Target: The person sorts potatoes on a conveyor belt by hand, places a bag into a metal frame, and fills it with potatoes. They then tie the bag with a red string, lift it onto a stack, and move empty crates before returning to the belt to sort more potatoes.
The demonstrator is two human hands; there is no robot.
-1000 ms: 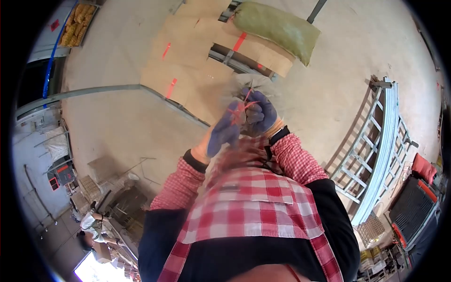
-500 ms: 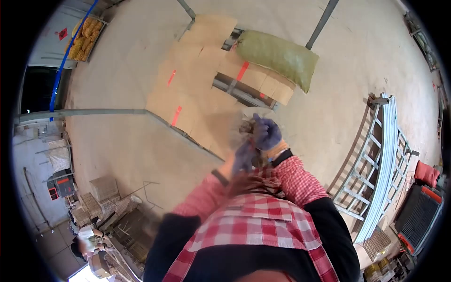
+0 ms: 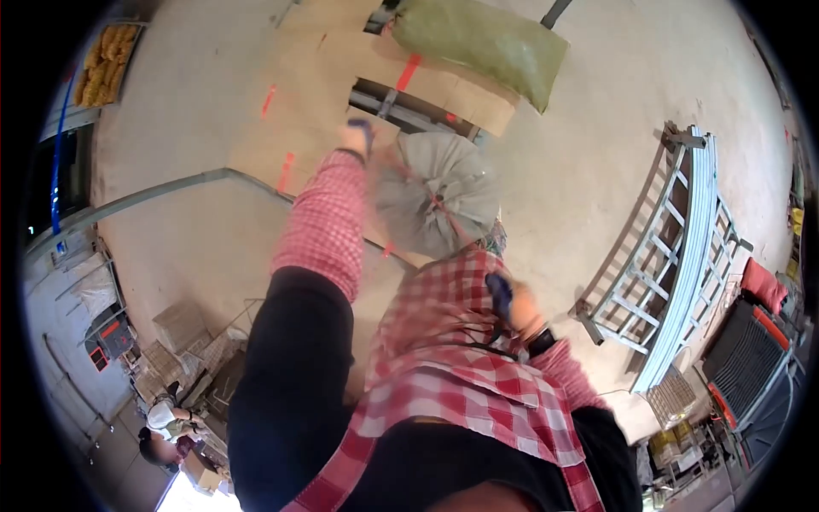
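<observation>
A full grey woven sack [image 3: 465,166] stands in front of me, its gathered mouth tied at the middle with pinkish-red string [image 3: 437,202]. The string runs out from the knot both ways, towards my two hands. My left hand [image 3: 358,138], in a dark blue glove, is closed at the sack's far left side, blurred by motion. Close to my checked apron [image 3: 435,311] is my right hand [image 3: 514,309], also gloved and curled shut, on the near right of the sack. Blur hides the string's ends at the fingers.
Beyond the sack, a long green sack [image 3: 478,43] lies on a cardboard-covered metal frame [image 3: 409,107]. Metal ladder-like frames [image 3: 657,273] lie to the right. A grey bar [image 3: 162,189] crosses on the left. Another person [image 3: 162,418] is at the lower left among crates.
My hands were together at the sack's mouth. They have parted, the left going far left and the right back towards my apron. The tied sack top is now uncovered, and the view has shifted.
</observation>
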